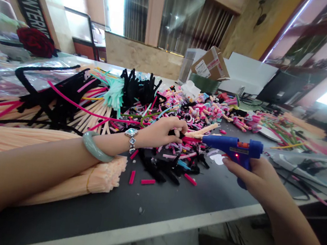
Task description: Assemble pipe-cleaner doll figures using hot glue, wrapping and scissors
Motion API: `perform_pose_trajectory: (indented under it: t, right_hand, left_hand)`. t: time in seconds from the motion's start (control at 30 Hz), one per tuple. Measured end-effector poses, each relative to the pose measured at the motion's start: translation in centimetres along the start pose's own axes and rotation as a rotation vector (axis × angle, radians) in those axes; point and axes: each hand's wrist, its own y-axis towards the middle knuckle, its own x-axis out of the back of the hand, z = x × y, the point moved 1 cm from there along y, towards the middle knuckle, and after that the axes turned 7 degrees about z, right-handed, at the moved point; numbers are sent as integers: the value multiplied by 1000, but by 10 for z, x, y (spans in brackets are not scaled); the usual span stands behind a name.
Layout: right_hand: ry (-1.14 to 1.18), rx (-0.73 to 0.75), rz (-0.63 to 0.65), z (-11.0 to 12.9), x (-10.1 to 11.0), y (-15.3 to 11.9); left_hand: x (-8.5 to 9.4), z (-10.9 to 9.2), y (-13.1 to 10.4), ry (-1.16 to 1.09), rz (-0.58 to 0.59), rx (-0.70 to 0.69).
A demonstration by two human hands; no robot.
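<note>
My left hand (165,132), with a green bangle (96,146) and a jewelled watch (131,139) on its arm, pinches a small piece of pipe cleaner work (199,132) in pale peach, pink and black. My right hand (249,174) grips a blue glue gun (230,146) by its handle; a red light glows on its side. The gun's nozzle points left and is close to the piece; whether they touch is hard to tell. Short pink pieces (148,182) and black pieces (157,169) lie on the dark table below the hands.
A thick bundle of peach stems (100,176) lies under my left forearm. Behind are black stems (132,89), mint stems (115,94) and a large colourful heap (206,110). A cardboard box (210,64) sits at the back. Cables (306,172) run on the right.
</note>
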Motion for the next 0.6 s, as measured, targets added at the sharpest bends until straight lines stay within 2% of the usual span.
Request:
perform_pose_trajectory:
  t: [0.37, 0.6]
  right_hand:
    - [49, -21, -8, -3, 2, 0]
    - [294, -115, -16, -5, 9, -2]
  left_hand:
    - [0, 1, 1, -29, -7, 7]
    - [1, 0, 1, -50, -3, 10]
